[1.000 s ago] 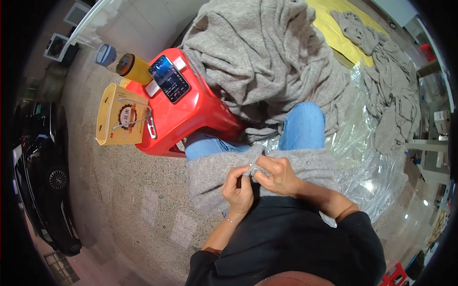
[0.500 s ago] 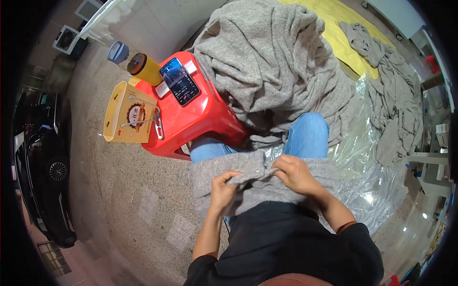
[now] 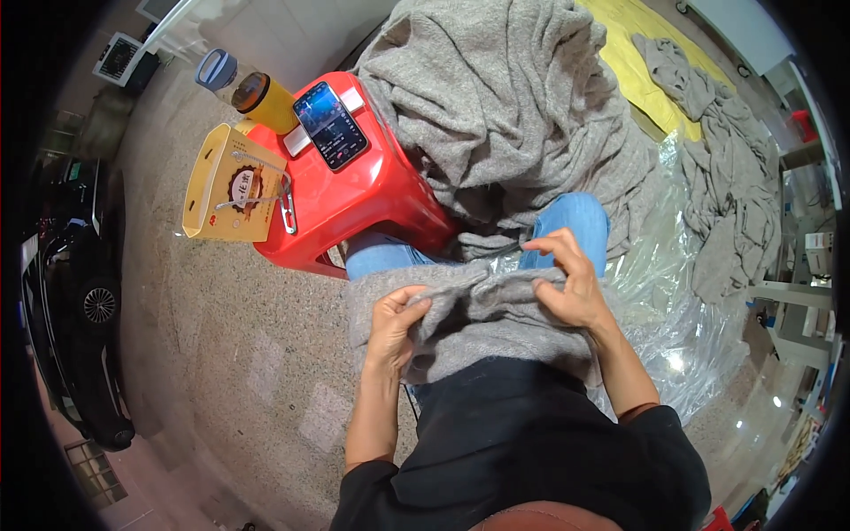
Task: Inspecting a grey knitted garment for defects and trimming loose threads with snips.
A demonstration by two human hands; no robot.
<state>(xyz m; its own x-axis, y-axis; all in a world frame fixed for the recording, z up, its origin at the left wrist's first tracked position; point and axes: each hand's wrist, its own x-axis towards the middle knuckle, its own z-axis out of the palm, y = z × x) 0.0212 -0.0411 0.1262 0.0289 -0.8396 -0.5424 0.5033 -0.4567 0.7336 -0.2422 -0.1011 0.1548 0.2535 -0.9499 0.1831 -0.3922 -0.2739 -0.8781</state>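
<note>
A grey knit garment [image 3: 496, 341] lies bunched across my lap, over my blue jeans. My left hand [image 3: 396, 323] is closed on a fold of it, the thumb pressed against the fingers at the left side. My right hand [image 3: 571, 279] is over the garment's right side, with thumb and forefinger spread apart. Its lower edge is close to the knit, and I cannot tell whether it touches. Between the hands the cloth is raised in a crumpled ridge.
Left of my knees stands a red plastic stool [image 3: 354, 208] bearing a phone [image 3: 329, 128], a yellow bottle [image 3: 266, 104] and metal snips [image 3: 287, 205]. A yellow paper bag [image 3: 226, 190] hangs beside it. Ahead is a large grey knit pile [image 3: 496, 97]; clear plastic sheeting [image 3: 673, 327] covers floor to the right.
My right hand has let go of the garment's edge and lifted, its fingers spreading. My left hand keeps its hold. The cloth between them is more crumpled.
</note>
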